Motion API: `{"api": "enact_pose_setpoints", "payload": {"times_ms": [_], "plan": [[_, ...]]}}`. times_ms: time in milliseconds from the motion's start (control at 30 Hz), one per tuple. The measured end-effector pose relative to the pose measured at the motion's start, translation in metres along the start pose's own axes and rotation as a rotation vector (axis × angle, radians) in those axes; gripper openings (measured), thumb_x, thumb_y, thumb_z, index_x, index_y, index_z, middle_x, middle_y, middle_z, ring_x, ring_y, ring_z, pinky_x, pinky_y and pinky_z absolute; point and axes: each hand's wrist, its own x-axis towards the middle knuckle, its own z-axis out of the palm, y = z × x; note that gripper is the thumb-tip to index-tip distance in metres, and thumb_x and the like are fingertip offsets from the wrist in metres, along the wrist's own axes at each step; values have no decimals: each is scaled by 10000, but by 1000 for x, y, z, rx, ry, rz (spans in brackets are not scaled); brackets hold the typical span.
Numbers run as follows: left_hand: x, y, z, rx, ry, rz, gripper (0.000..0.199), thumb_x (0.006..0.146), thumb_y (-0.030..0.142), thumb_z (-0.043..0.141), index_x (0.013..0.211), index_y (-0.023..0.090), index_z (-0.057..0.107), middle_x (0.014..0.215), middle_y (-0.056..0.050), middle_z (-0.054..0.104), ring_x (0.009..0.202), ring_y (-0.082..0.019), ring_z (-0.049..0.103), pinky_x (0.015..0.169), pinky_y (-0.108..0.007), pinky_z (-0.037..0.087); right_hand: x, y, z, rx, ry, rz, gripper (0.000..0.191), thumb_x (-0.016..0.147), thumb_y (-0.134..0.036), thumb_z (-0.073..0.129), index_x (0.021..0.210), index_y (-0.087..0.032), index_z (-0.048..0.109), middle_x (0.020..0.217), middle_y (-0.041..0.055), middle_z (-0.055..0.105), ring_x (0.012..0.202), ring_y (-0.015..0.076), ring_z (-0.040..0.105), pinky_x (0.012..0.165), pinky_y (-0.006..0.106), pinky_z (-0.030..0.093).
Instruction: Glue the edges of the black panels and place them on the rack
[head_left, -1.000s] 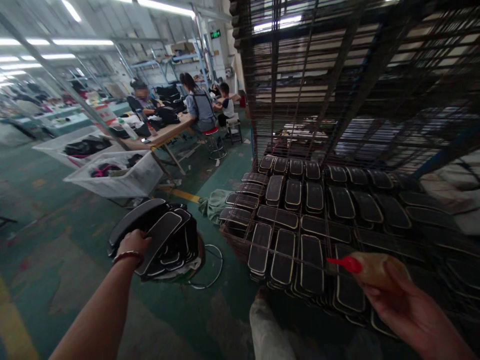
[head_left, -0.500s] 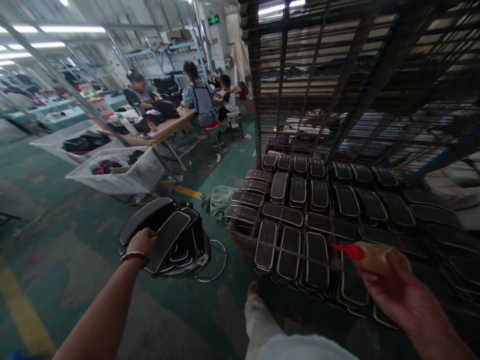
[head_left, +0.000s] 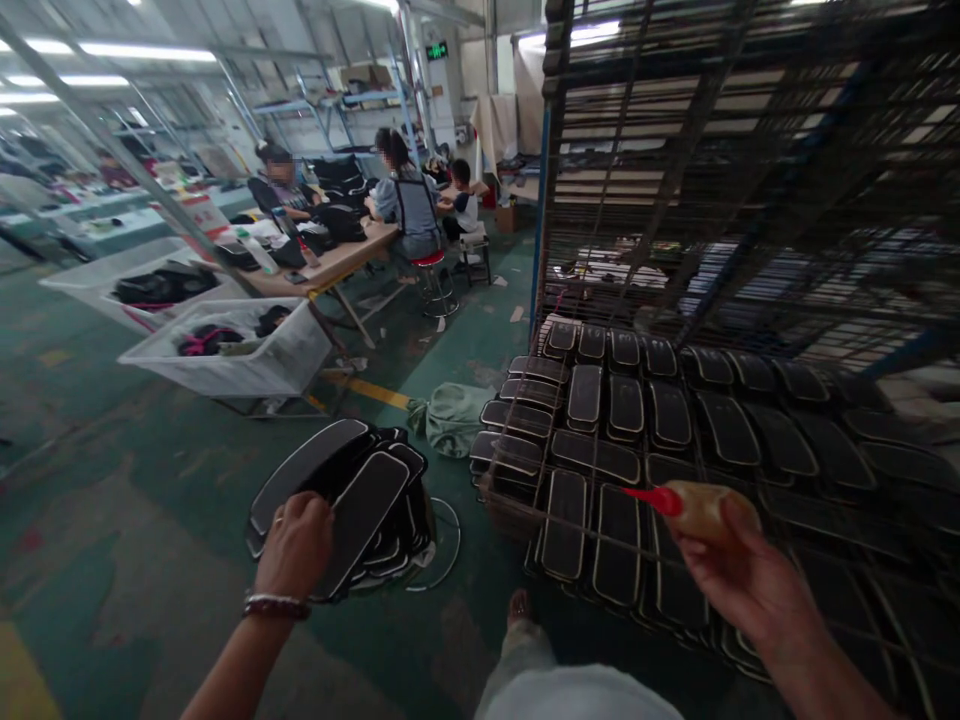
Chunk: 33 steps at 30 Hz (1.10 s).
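My left hand [head_left: 296, 545] is at the near side of a heap of dark oblong panels [head_left: 379, 485] with pale edging. Its fingers are curled closed on a black panel [head_left: 367, 515]; the fingertips are partly hidden. The heap lies on a round stool whose metal ring [head_left: 450, 540] shows at the right. My right hand [head_left: 739, 575] is wrapped round a squeeze bottle [head_left: 705, 510] with yellowish contents, held on its side. The bottle's red nozzle [head_left: 654, 497] points left, over the rows of similar panels on a wire rack [head_left: 510, 515].
A tall stack of wire racks [head_left: 720, 200] rises at the right. A green cloth bundle [head_left: 454, 418] lies on the floor between stool and rack. White bins [head_left: 225, 365] stand left, beside a table [head_left: 352, 260] with seated people. My foot [head_left: 519, 605] is below.
The view has shifted, so the racks sit further right and lower. My left hand stays at the panel heap, its back turned more toward me. My right hand still holds the bottle, now further left in view.
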Motion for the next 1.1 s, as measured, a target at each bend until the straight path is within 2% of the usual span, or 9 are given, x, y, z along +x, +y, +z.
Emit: {"api": "enact_pose_setpoints", "payload": {"times_ms": [67, 200, 300, 400, 567, 633, 800, 933, 1100], "plan": [[-8, -2, -8, -57, 10, 4, 337, 1004, 369, 315, 950, 241, 623, 1309, -253, 727, 1222, -429, 696, 1068, -530, 516, 2, 9, 7, -8, -3, -13, 614, 587, -212, 1081, 1105, -226, 751, 1180, 68, 794, 835, 244, 786, 509, 228, 608], [-18, 1, -19, -365, -27, -110, 238, 946, 496, 444, 986, 298, 569, 944, -141, 796, 853, -385, 775, 823, -504, 590, 1, 21, 19, 37, 17, 2, 625, 577, -186, 1085, 1111, -219, 762, 1141, 65, 805, 819, 242, 789, 519, 223, 617], [-18, 20, -21, -665, -33, -147, 384, 846, 526, 613, 1158, 303, 628, 1060, -125, 821, 1024, -380, 791, 893, -488, 618, -2, 23, 29, 32, 1, -14, 586, 609, -180, 1069, 1109, -221, 765, 1152, 72, 812, 835, 250, 795, 516, 222, 619], [-12, 59, -17, -959, -193, -112, 556, 766, 522, 737, 1259, 270, 692, 1180, -143, 828, 1181, -379, 769, 999, -486, 615, -4, 17, 40, 5, -57, -61, 562, 648, -207, 1065, 1127, -223, 771, 1150, 79, 822, 838, 252, 803, 518, 224, 629], [-3, 147, -15, -1306, -560, -14, 427, 721, 478, 820, 1085, 255, 811, 1146, -141, 851, 1123, -375, 793, 947, -473, 640, -9, -18, 62, -69, -150, -217, 527, 651, -281, 1081, 1077, -218, 776, 1050, 50, 838, 892, 249, 810, 639, 261, 697], [0, 182, -21, -1350, -667, 26, 395, 682, 444, 850, 1038, 272, 838, 1131, -140, 859, 1097, -377, 801, 932, -473, 645, -13, -42, 70, -119, -234, -301, 523, 658, -373, 1087, 1048, -222, 774, 1013, 41, 837, 892, 247, 806, 691, 291, 713], [7, 253, -52, -1320, -821, 93, 419, 587, 409, 891, 993, 304, 883, 1093, -109, 882, 1037, -398, 816, 923, -506, 654, -33, -109, 83, -370, -515, -542, 362, 862, -471, 951, 1063, -240, 758, 942, 26, 799, 798, 215, 771, 586, 266, 667], [10, 286, -71, -1196, -938, 195, 476, 595, 460, 876, 1054, 339, 904, 1137, -91, 885, 1021, -422, 820, 897, -530, 667, -50, -145, 84, -487, -589, -610, 385, 856, -432, 951, 1127, -240, 755, 960, 16, 764, 774, 203, 732, 533, 255, 629], [9, 313, -88, -1128, -981, 213, 453, 565, 498, 890, 1002, 379, 918, 1144, -38, 886, 1037, -413, 810, 892, -514, 677, -56, -165, 76, -552, -626, -607, 401, 838, -439, 958, 1111, -233, 750, 923, 13, 738, 738, 194, 703, 511, 251, 615]]}}
